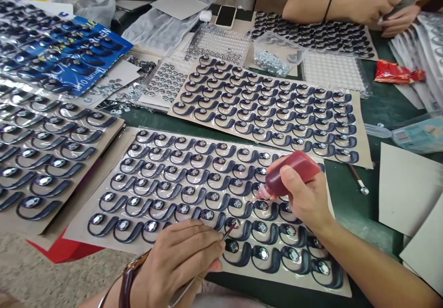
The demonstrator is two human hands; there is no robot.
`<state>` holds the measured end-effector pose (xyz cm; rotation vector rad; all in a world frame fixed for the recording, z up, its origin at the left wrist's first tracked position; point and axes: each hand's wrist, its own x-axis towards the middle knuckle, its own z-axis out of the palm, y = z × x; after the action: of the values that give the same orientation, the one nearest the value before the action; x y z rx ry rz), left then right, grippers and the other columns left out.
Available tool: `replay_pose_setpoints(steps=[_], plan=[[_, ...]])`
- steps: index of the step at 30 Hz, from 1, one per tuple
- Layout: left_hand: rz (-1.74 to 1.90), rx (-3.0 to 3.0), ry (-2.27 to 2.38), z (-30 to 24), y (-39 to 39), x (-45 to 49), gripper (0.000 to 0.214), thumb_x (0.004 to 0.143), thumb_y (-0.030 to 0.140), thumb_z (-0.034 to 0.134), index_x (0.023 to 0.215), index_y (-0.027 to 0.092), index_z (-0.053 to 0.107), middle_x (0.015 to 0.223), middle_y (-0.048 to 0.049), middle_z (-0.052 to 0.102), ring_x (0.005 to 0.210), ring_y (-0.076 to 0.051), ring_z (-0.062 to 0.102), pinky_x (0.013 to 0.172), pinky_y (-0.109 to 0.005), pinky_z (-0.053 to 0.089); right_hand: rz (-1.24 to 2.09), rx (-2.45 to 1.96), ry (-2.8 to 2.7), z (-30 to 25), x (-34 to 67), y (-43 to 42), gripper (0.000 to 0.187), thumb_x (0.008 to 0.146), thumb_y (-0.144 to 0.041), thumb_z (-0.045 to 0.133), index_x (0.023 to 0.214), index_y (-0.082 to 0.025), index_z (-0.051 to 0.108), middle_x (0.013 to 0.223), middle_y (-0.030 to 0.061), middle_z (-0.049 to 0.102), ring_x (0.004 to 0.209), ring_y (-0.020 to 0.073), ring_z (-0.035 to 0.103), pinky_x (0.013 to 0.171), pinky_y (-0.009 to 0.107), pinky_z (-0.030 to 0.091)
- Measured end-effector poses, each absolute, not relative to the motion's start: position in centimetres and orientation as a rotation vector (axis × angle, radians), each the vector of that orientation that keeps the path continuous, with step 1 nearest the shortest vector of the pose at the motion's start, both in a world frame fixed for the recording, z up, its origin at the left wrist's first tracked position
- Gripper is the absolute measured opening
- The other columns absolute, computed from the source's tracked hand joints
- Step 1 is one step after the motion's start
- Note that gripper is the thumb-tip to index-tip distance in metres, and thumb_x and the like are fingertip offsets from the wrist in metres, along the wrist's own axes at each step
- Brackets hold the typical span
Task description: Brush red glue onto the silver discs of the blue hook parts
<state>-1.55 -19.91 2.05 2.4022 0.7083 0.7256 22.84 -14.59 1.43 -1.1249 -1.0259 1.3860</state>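
My right hand grips a small red squeeze bottle, tilted with its nozzle pointing down-left at a dark hook-shaped piece. My left hand is closed in a pinch on a thin metal tool whose tip rests on a piece in the lower rows. Both work over a cardboard sheet covered with rows of dark blue hook-shaped pieces, each bearing a shiny round stone. A watch with a brown strap is on my left wrist.
More filled cardboard sheets lie behind and to the left. Trays of clear stones, a phone, a red wrapper and blank cards lie around. Another person's arms rest at the far right.
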Motion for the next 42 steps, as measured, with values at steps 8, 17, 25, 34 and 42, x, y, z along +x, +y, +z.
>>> replay_pose_setpoints(steps=[8,17,25,34,42], plan=[[0.584,2.408,0.65,4.4,-18.4,-0.4,0.028,0.079,0.006,0.047,0.106,0.006,0.056,0.093,-0.0116,0.065,0.085,-0.019,0.062,0.08,-0.035,0.053,1.232,-1.15,-1.045,2.3,23.7,-14.2,0.018,0.083,-0.038,0.057,0.079,-0.021,0.06,0.062,0.0003,0.059,0.044,0.0118,0.056,0.038,0.025,0.047],[0.646,2.308,0.817,3.6,-18.8,-0.3,0.026,0.079,0.004,0.05,0.103,0.012,0.058,0.091,-0.0065,0.066,0.083,-0.015,0.062,0.08,-0.032,0.052,1.319,-1.096,-1.005,2.7,23.8,-13.8,0.024,0.083,-0.036,0.056,0.068,-0.018,0.055,0.049,-0.0015,0.057,0.04,0.0109,0.054,0.035,0.022,0.04],[0.792,2.361,0.855,3.1,-19.8,-0.6,0.027,0.079,0.006,0.05,0.104,0.01,0.059,0.095,-0.0081,0.067,0.087,-0.017,0.063,0.079,-0.031,0.054,1.383,-1.129,-1.056,1.9,23.5,-13.8,0.021,0.084,-0.039,0.052,0.073,-0.022,0.058,0.052,-0.0014,0.056,0.043,0.0136,0.056,0.038,0.026,0.043],[0.894,2.427,0.909,3.1,-20.0,-2.5,0.03,0.083,0.009,0.049,0.112,0.008,0.056,0.101,-0.01,0.066,0.096,-0.018,0.061,0.082,-0.031,0.053,-0.167,-2.014,-2.425,5.4,32.1,-15.5,0.019,0.072,-0.025,0.058,0.089,-0.02,0.055,0.074,0.0089,0.061,0.067,0.0266,0.058,0.054,0.036,0.038],[0.988,2.457,0.906,2.4,-21.1,-3.8,0.028,0.087,0.018,0.051,0.114,0.013,0.055,0.099,-0.0087,0.067,0.096,-0.016,0.062,0.079,-0.03,0.054,-0.667,-2.266,-2.813,2.3,34.9,-18.0,0.029,0.078,-0.001,0.042,0.061,-0.016,0.06,0.055,0.0126,0.055,0.051,0.0244,0.056,0.044,0.028,0.023]])
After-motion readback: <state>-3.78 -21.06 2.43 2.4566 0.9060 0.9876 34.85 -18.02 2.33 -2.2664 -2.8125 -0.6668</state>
